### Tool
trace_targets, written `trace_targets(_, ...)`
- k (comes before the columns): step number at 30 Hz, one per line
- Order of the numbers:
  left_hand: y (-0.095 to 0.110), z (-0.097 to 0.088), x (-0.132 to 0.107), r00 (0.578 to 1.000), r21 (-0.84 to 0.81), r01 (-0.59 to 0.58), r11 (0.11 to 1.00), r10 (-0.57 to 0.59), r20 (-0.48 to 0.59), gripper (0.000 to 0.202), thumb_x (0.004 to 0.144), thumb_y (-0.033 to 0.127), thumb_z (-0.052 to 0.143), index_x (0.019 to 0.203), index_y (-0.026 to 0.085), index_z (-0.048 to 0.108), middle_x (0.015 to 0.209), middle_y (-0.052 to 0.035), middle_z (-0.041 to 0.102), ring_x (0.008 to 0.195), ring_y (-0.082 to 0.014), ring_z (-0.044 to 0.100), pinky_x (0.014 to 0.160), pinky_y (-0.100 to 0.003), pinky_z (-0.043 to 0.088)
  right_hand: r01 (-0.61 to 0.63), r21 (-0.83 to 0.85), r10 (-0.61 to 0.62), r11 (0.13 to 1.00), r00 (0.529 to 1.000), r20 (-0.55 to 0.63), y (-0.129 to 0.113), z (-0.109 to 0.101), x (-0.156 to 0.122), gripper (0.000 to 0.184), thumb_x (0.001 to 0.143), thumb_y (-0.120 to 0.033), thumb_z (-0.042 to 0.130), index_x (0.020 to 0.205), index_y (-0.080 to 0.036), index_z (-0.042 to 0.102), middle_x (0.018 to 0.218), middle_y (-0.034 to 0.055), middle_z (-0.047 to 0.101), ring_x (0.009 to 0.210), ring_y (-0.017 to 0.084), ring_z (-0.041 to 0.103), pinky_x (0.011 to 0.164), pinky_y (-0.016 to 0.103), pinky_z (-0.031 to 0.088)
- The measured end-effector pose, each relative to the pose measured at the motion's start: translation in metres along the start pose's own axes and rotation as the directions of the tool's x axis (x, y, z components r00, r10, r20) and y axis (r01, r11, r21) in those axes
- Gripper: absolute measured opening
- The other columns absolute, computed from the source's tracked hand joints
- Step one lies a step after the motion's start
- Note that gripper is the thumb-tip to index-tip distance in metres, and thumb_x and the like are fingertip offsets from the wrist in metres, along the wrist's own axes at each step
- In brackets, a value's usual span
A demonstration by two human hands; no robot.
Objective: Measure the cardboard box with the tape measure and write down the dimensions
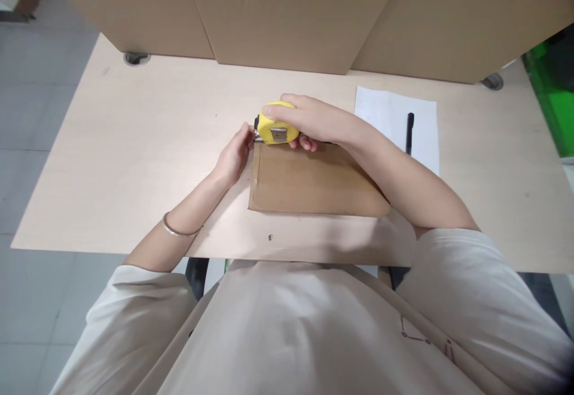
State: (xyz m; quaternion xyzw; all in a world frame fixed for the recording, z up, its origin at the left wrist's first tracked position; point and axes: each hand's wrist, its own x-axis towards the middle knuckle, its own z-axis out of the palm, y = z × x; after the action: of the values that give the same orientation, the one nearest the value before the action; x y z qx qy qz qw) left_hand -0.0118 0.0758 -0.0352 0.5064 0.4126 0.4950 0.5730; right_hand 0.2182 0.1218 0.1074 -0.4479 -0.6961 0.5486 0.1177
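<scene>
Where one box (316,181) lies, fingers (306,141) grip one tape (275,127).

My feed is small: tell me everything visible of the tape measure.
The tape measure has a rounded yellow case, plastic-looking, with a silvery clip on its near side and a black part at its left end. The right hand grips it at the far left corner of the cardboard box. The left hand is close by that end; contact and any extended tape are unclear.
</scene>
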Motion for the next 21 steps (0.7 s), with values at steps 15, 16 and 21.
trace_targets(15,0.010,-0.008,-0.004,0.995,0.031,0.070,0.997,-0.068,-0.067,0.063,0.092,0.084,0.101,0.115,0.027,0.089,0.123,-0.0057,0.090,0.126,-0.0293,0.082,0.122,-0.043,0.064,-0.003,-0.012,0.002,1.000,0.996,-0.088,0.042,-0.077,-0.080,0.041,0.123,-0.052,0.070,0.092,-0.025,0.068,0.072,0.0032,0.071,0.045,0.014,0.047,0.048,0.032,0.042)
trace_targets(16,0.010,-0.008,-0.004,0.995,0.029,0.076,0.997,-0.073,-0.069,0.063,0.091,0.084,0.101,0.115,0.027,0.089,0.123,-0.0058,0.090,0.125,-0.0293,0.082,0.121,-0.043,0.065,0.003,-0.009,-0.004,1.000,0.994,-0.108,0.056,-0.089,-0.093,0.041,0.121,-0.052,0.068,0.091,-0.025,0.069,0.070,0.0033,0.070,0.044,0.014,0.047,0.047,0.033,0.040)
trace_targets(21,0.011,-0.009,-0.002,0.994,-0.004,0.073,0.997,-0.073,-0.084,0.068,0.086,0.085,0.107,0.112,0.026,0.088,0.120,-0.0061,0.090,0.120,-0.0284,0.083,0.117,-0.044,0.067,-0.019,0.083,0.037,0.996,0.975,-0.219,0.110,-0.127,-0.137,0.042,0.108,-0.056,0.070,0.084,-0.022,0.077,0.064,0.0068,0.071,0.037,0.015,0.047,0.041,0.034,0.035)
